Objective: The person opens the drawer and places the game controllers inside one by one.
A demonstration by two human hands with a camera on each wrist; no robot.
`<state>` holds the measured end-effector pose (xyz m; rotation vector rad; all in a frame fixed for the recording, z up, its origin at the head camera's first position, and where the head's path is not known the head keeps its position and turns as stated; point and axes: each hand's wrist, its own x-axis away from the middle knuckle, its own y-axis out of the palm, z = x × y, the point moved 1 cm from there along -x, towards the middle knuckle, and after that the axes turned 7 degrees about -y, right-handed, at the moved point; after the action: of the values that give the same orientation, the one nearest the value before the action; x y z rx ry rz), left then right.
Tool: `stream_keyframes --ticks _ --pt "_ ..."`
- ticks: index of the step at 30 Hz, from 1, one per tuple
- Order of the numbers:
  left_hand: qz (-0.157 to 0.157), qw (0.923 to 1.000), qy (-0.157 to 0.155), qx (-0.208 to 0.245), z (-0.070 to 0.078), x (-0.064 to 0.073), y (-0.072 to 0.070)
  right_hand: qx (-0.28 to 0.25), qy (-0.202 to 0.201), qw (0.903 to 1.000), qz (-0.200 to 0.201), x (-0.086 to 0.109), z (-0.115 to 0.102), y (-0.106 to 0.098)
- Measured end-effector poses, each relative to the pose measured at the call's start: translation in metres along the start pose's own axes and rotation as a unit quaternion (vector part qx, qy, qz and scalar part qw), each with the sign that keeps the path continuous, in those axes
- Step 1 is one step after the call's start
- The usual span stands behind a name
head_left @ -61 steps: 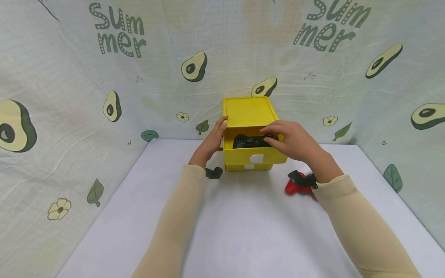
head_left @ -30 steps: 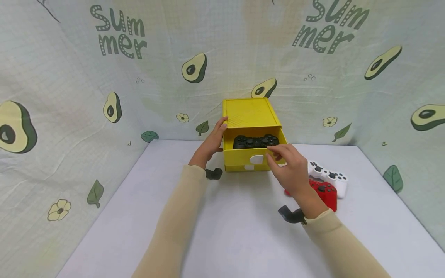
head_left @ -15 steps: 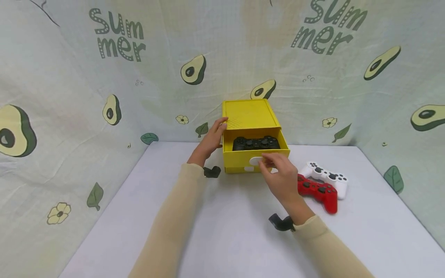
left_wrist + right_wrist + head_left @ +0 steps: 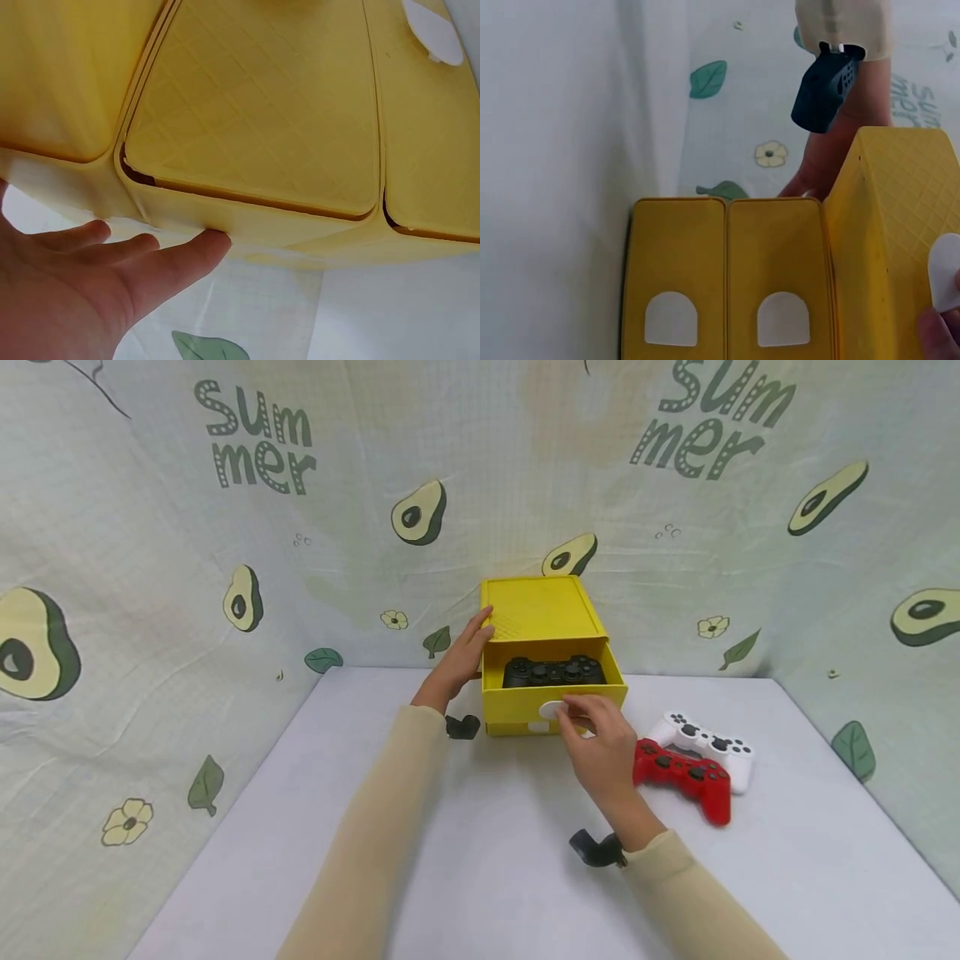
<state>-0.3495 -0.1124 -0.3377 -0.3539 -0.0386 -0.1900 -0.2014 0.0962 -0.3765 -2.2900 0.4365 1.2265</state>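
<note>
A small yellow drawer cabinet (image 4: 543, 607) stands at the back of the table, its top drawer (image 4: 510, 702) pulled out. Inside that drawer lies a black game controller (image 4: 552, 672). My right hand (image 4: 606, 747) pinches the white drawer handle (image 4: 551, 709) between thumb and fingers; the right wrist view shows only fingertips beside the handle (image 4: 945, 270). My left hand (image 4: 455, 668) rests against the cabinet's left side with fingers extended. In the left wrist view its fingers (image 4: 180, 266) touch the yellow wall. Two lower drawers (image 4: 675, 247) are closed.
To the right of the cabinet, a red game controller (image 4: 686, 777) lies on the white table (image 4: 480, 860), partly over a white game controller (image 4: 712, 741). Behind everything hangs a cloth (image 4: 495, 460) printed with avocados.
My right hand has left the black controller in the drawer, moved down and toward me, and taken hold of the white handle. My left hand has stayed at the cabinet's side.
</note>
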Motion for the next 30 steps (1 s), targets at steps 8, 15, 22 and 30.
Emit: stream_keyframes --ticks 8,15,22,30 --pt "-0.015 0.9997 -0.013 0.012 0.001 0.0 -0.002 0.0 -0.014 0.9999 0.003 -0.004 0.001 0.002" --pt "-0.037 0.999 -0.008 0.023 -0.003 -0.002 -0.005 -0.001 -0.009 0.9999 0.008 -0.006 0.005 0.006" --pt "-0.027 0.9992 -0.011 0.026 -0.002 0.0 -0.005 -0.001 -0.006 0.9999 0.011 -0.013 0.012 0.014" --pt "-0.031 0.9992 -0.012 0.023 0.0 -0.002 -0.005 -0.003 -0.012 0.9998 0.019 -0.022 0.024 0.022"
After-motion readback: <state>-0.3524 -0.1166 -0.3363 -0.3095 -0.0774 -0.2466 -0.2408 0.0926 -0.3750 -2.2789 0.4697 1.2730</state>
